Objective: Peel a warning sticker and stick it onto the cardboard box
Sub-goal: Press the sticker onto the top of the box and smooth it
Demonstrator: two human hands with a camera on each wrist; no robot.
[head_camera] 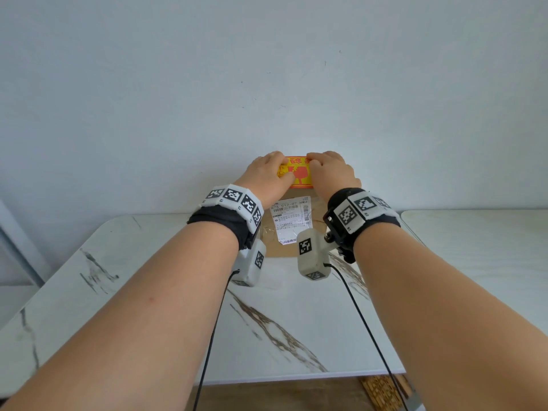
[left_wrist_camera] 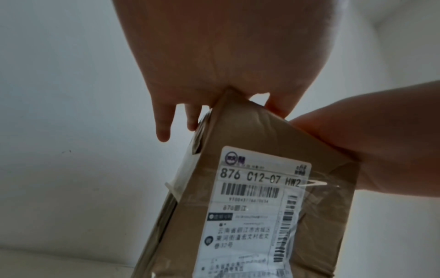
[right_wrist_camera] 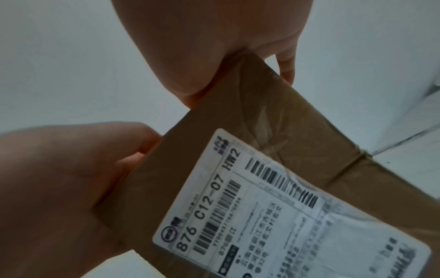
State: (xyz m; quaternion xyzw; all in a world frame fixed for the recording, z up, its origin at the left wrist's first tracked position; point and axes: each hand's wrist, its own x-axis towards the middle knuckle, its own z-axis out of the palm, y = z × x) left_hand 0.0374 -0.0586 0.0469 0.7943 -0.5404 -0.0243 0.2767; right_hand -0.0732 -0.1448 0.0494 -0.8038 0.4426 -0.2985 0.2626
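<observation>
A brown cardboard box (head_camera: 314,215) stands upright on the white marble table (head_camera: 296,321), close to the wall. A yellow and red warning sticker (head_camera: 299,173) with a broken-glass symbol lies on its top face. My left hand (head_camera: 267,170) rests on the sticker's left part and my right hand (head_camera: 329,170) on its right part, both pressing down. In the left wrist view the left hand (left_wrist_camera: 226,47) caps the box (left_wrist_camera: 250,131) corner, fingers hanging past the edge. In the right wrist view the right hand (right_wrist_camera: 214,37) sits on the box (right_wrist_camera: 273,105) top.
A white shipping label (head_camera: 290,221) with barcodes covers the box's near face. The pale wall (head_camera: 267,84) rises directly behind the box. A second table (head_camera: 474,232) adjoins at the right. Thin black cables (head_camera: 364,321) trail from both wrist cameras across the table.
</observation>
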